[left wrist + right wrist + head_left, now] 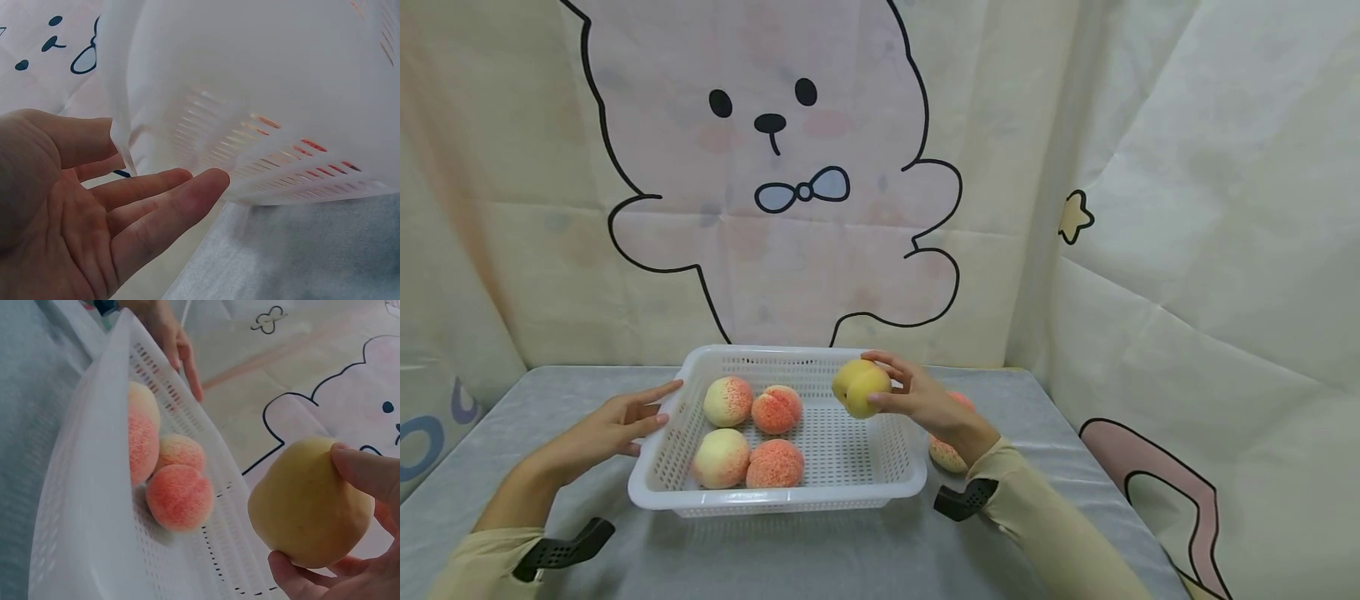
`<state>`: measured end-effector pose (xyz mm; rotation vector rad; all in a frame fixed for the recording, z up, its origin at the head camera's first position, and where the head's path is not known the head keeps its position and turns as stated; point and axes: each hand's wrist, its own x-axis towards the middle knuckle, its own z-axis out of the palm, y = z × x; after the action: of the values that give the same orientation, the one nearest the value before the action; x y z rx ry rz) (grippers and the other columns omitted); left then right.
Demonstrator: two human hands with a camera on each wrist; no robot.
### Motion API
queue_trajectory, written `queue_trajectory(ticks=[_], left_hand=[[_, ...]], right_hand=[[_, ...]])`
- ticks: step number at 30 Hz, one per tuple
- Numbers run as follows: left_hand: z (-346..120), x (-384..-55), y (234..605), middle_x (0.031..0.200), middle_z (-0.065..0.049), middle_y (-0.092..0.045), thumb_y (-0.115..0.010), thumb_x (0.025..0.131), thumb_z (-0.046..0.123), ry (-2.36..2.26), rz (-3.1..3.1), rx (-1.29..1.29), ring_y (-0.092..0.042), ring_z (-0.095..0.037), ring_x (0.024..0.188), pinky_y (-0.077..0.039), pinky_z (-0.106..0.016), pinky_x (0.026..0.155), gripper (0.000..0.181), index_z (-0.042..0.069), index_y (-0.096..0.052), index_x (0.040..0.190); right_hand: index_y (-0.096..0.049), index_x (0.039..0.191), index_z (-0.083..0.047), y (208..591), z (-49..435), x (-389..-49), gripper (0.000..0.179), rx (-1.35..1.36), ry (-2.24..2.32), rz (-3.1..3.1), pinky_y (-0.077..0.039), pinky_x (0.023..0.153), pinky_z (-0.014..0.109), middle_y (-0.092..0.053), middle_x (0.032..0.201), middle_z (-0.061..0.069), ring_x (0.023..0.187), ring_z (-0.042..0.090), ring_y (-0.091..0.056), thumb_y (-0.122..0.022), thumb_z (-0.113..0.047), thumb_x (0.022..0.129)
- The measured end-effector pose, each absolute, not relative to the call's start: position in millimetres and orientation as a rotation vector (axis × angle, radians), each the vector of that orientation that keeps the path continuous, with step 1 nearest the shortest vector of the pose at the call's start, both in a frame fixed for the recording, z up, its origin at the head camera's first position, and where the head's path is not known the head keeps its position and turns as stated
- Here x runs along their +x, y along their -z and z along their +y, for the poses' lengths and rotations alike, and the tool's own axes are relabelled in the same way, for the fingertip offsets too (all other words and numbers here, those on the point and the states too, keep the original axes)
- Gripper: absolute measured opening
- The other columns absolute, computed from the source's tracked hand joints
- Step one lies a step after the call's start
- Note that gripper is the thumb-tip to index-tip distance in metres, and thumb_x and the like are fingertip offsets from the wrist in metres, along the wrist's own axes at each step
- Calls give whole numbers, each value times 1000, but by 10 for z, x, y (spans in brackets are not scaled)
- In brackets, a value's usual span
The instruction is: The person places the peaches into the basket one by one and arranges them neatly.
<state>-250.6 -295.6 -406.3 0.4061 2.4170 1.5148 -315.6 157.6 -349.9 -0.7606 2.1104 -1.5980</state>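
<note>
My right hand (917,396) pinches a smooth yellow peach (860,388) between thumb and fingers, over the right side of a white perforated plastic basket (782,500). The right wrist view shows the fingertips around this rounded yellow fruit (310,506). Several pale and red-blushed peaches (727,401) sit in the basket's left half. At the basket's left end, my left hand (613,425) has its fingertips at the rim. Its nearly straight fingers (156,219) lie along the outer wall in the left wrist view.
Right of the basket, more peaches (946,456) lie on the table, partly hidden behind the right hand and wrist. A grey cloth covers the table (737,554). Behind it hangs a curtain (880,208) with a cartoon bear.
</note>
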Motion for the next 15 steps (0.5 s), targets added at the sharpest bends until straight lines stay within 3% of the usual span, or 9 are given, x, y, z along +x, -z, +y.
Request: queue_trajectory(ticks=[11, 15], left_hand=[[-2932, -2509, 4065, 152, -39, -38, -52, 106, 26, -1523, 2421, 390, -65, -15, 112, -59, -53, 84, 73, 6, -10, 162], [-2924, -2492, 4059, 152, -40, -37, -52, 106, 26, -1528, 2420, 392, -65, -12, 110, -60, -51, 84, 73, 5, -10, 162]], right_hand=[[-40, 153, -20, 3647, 1270, -3186, 61, -622, 1625, 2072, -54, 102, 42, -42, 152, 19, 114, 23, -62, -66, -13, 98], [-39, 153, -16, 3732, 1172, -3162, 59, -578, 1592, 2091, -54, 99, 45, -44, 146, 22, 110, 24, -62, -65, -14, 99]])
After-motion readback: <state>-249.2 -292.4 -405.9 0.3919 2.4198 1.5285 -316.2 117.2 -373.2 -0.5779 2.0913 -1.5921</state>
